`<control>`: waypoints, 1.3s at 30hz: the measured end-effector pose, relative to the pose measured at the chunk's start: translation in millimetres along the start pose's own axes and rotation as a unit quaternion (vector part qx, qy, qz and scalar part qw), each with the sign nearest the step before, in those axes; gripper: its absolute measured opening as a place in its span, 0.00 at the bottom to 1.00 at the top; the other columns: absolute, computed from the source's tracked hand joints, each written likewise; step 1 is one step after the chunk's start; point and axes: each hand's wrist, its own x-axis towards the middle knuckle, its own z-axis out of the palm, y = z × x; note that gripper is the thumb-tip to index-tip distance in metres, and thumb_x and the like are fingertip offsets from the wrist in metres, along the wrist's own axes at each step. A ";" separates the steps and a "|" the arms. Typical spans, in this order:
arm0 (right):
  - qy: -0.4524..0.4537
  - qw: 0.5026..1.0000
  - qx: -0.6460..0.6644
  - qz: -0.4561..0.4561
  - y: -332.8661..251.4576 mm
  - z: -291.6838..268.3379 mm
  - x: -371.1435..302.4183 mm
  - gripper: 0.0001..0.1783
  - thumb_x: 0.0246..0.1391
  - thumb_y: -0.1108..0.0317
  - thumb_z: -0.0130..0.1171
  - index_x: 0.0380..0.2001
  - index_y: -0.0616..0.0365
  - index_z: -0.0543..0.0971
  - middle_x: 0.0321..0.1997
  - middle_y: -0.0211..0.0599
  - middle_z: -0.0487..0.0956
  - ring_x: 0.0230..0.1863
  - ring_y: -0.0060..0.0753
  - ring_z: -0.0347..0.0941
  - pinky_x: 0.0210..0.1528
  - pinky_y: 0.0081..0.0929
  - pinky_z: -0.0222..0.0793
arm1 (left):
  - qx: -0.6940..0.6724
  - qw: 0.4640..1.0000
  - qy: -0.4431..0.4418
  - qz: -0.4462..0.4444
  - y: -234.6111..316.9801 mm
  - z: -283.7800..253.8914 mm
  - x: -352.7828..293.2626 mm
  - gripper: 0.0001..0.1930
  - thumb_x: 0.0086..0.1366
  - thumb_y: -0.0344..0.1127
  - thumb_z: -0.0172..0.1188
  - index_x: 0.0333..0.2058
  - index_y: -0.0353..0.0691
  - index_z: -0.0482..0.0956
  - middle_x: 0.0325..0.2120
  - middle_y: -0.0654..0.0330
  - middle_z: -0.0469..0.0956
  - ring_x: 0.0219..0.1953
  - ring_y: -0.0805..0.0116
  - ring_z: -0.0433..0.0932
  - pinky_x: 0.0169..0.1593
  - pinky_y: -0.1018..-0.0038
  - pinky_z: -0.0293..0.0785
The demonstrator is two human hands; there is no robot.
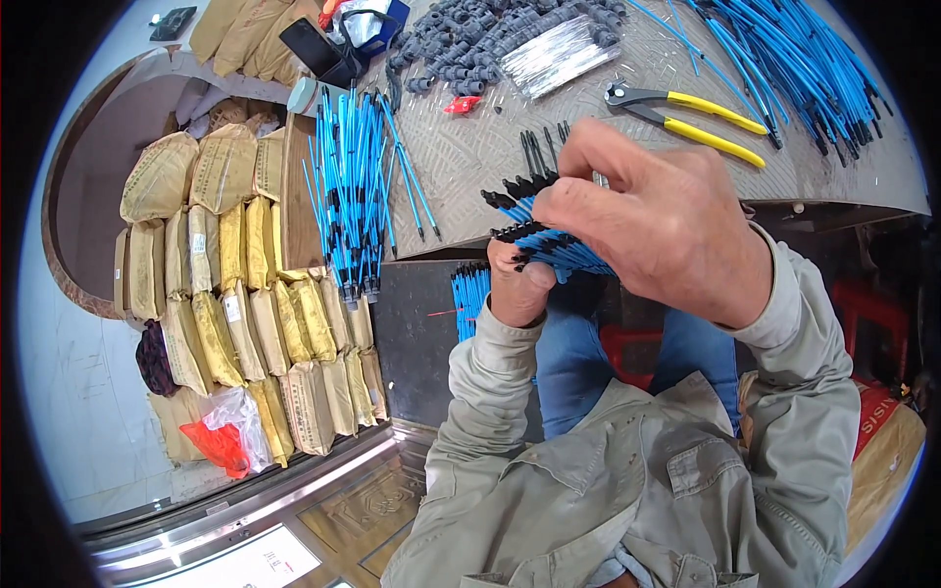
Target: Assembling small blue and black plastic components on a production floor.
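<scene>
My left hand (pixel 521 292) is closed round a bundle of thin blue rods with black tips (pixel 564 253), held over my lap at the table's front edge. Just above it, my right hand (pixel 667 216) is closed in a pinch beside the black tips. What its fingertips grip is mostly hidden; a small pale bit shows between the fingers. Several thin dark prongs (pixel 535 152) stick up beyond the bundle. Yellow-handled pincers (pixel 686 120) lie on the table behind my right hand.
More blue rods lie in piles at the table's left edge (pixel 353 176) and far right (pixel 794 69). At the back are grey plastic fittings (pixel 461 44) and a bag of clear thin sticks (pixel 561 57). Stacked tan and yellow packets (pixel 250 323) stand left.
</scene>
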 end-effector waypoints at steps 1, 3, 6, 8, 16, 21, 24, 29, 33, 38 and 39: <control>-0.001 1.000 -0.006 0.002 -1.7 -0.7 -0.5 0.08 0.38 0.76 0.57 0.26 0.53 0.75 0.27 0.28 0.67 0.15 0.22 0.56 0.15 0.19 0.50 | -0.003 1.000 0.002 0.001 -2.0 -2.3 -1.3 0.32 0.56 0.59 0.59 0.49 0.39 0.70 0.51 0.55 0.69 0.50 0.64 0.70 0.53 0.72 0.65; -0.003 1.000 -0.018 0.007 -5.8 -2.2 -1.7 0.08 0.38 0.76 0.57 0.26 0.53 0.75 0.27 0.28 0.67 0.15 0.22 0.56 0.15 0.19 0.50 | -0.008 1.000 0.005 0.002 -6.2 -7.7 -4.4 0.31 0.56 0.58 0.59 0.48 0.39 0.70 0.51 0.55 0.69 0.50 0.65 0.70 0.52 0.72 0.65; 0.002 1.000 -0.030 0.008 -7.6 -1.4 -2.5 0.08 0.38 0.76 0.57 0.26 0.54 0.75 0.27 0.28 0.67 0.15 0.22 0.56 0.15 0.19 0.51 | -0.014 1.000 0.010 0.002 -5.4 -7.1 -4.8 0.29 0.56 0.55 0.61 0.48 0.38 0.71 0.50 0.55 0.69 0.49 0.65 0.70 0.52 0.72 0.66; 0.014 0.999 -0.041 0.004 -8.1 -0.3 -3.4 0.07 0.38 0.76 0.57 0.26 0.54 0.75 0.27 0.28 0.67 0.15 0.21 0.56 0.15 0.19 0.51 | -0.019 1.000 0.017 0.001 -2.5 -3.6 -4.1 0.25 0.57 0.50 0.62 0.47 0.38 0.71 0.49 0.55 0.70 0.48 0.66 0.70 0.51 0.73 0.66; -0.015 1.000 -0.014 -0.020 -3.7 -1.9 -2.9 0.12 0.39 0.76 0.55 0.32 0.54 0.75 0.31 0.31 0.68 0.16 0.25 0.59 0.16 0.20 0.53 | 0.071 0.996 0.059 0.004 0.0 2.2 -3.5 0.15 0.54 0.33 0.65 0.40 0.36 0.76 0.39 0.57 0.77 0.39 0.69 0.74 0.43 0.75 0.71; 0.015 0.996 0.075 -0.042 0.4 12.1 3.0 0.18 0.43 0.78 0.52 0.42 0.55 0.73 0.38 0.37 0.70 0.23 0.31 0.64 0.23 0.23 0.60 | 0.064 0.997 0.034 -0.024 5.5 6.8 2.7 0.14 0.49 0.30 0.69 0.35 0.33 0.80 0.30 0.60 0.81 0.32 0.73 0.77 0.40 0.80 0.72; 0.070 0.971 0.226 0.024 32.9 7.4 17.7 0.15 0.47 0.79 0.52 0.40 0.58 0.74 0.37 0.36 0.72 0.26 0.32 0.65 0.27 0.22 0.61 | 0.012 0.994 0.043 -0.095 15.9 20.4 13.0 0.10 0.51 0.24 0.65 0.34 0.32 0.81 0.31 0.58 0.82 0.33 0.74 0.78 0.40 0.82 0.72; -0.147 0.983 -0.102 0.029 151.1 60.3 61.5 0.04 0.48 0.71 0.53 0.28 0.53 0.77 0.30 0.30 0.73 0.28 0.37 0.69 0.32 0.28 0.65 | 0.027 0.992 0.025 -0.119 19.3 18.8 15.0 0.08 0.52 0.22 0.63 0.33 0.31 0.82 0.34 0.57 0.82 0.33 0.76 0.78 0.38 0.85 0.71; -0.248 0.955 -0.158 0.032 186.1 78.4 70.2 0.04 0.49 0.68 0.52 0.26 0.53 0.76 0.29 0.30 0.73 0.29 0.38 0.70 0.33 0.31 0.65 | 0.018 0.995 0.017 -0.095 18.2 19.5 15.5 0.07 0.52 0.23 0.63 0.32 0.31 0.82 0.32 0.58 0.82 0.32 0.77 0.78 0.38 0.86 0.71; -0.279 0.945 -0.163 0.056 189.3 78.2 75.7 0.05 0.50 0.66 0.52 0.25 0.53 0.75 0.28 0.31 0.72 0.30 0.39 0.70 0.33 0.31 0.65 | 0.002 0.994 0.021 -0.105 19.5 11.9 14.2 0.06 0.52 0.24 0.64 0.31 0.32 0.82 0.31 0.59 0.82 0.30 0.78 0.78 0.37 0.86 0.71; -0.277 0.945 -0.159 0.065 189.2 78.1 75.4 0.05 0.50 0.66 0.52 0.24 0.53 0.75 0.28 0.31 0.72 0.30 0.39 0.70 0.33 0.31 0.65 | -0.002 0.994 0.021 -0.110 19.1 11.0 13.6 0.06 0.52 0.24 0.64 0.31 0.32 0.82 0.30 0.59 0.82 0.30 0.78 0.78 0.37 0.86 0.71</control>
